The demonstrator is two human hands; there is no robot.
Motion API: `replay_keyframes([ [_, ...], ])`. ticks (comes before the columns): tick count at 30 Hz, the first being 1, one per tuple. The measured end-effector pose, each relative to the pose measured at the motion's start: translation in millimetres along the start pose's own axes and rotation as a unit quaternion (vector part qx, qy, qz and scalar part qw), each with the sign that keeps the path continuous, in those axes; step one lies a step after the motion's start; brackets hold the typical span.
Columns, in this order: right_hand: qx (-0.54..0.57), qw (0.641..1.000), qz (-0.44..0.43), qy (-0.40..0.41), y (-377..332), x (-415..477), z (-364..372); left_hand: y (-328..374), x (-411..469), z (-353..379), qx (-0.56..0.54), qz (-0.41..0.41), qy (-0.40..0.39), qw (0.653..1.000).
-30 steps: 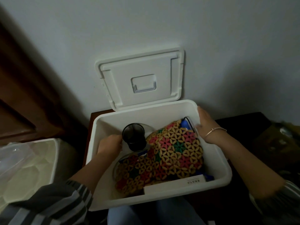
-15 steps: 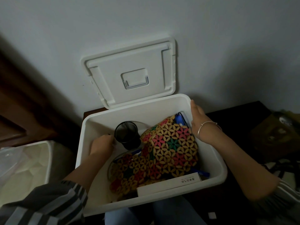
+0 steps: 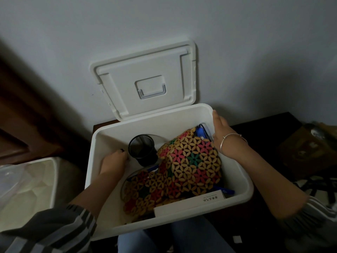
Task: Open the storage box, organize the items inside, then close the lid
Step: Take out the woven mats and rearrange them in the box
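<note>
1. The white storage box (image 3: pixel 113 132) stands open against the wall, its lid (image 3: pixel 145 84) tipped up behind it.
2. The left hand (image 3: pixel 114 161) is inside, just beside a black mesh pen cup (image 3: pixel 142 148). Its fingers curl downward, and I cannot tell whether they hold anything.
3. The right hand (image 3: pixel 221 132) lies straight-fingered on the right rim.
4. Flower-patterned woven mats (image 3: pixel 187 161) fill the middle, and a slim white carton (image 3: pixel 187 203) lies along the near wall.
</note>
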State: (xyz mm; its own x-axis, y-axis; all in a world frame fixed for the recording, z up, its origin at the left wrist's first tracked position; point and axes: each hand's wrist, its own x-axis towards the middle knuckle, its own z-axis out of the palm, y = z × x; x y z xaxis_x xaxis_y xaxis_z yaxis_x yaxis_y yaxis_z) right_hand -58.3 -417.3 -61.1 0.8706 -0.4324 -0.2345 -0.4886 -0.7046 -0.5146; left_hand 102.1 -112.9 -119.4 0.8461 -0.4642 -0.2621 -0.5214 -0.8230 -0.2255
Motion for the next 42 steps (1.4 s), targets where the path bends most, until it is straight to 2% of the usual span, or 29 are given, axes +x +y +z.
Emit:
replay_keyframes([
  [9, -0.002, 1.0, 0.005, 0.004, -6, -3, -3, 5, 2, 0, 0.102, 0.01, -0.037, 0.994],
  [21, -0.015, 1.0, 0.014, 0.006, -8, -4, -4, 1, 3, -9, 0.029, -0.02, -0.031, 0.999],
  [38, -0.009, 1.0, 0.006, 0.016, -7, -4, -2, 1, 2, -9, 0.006, -0.039, -0.005, 0.999],
  [42, -0.013, 1.0, 0.005, 0.016, -7, -4, -2, 1, 0, -10, -0.047, -0.035, -0.004, 0.998],
])
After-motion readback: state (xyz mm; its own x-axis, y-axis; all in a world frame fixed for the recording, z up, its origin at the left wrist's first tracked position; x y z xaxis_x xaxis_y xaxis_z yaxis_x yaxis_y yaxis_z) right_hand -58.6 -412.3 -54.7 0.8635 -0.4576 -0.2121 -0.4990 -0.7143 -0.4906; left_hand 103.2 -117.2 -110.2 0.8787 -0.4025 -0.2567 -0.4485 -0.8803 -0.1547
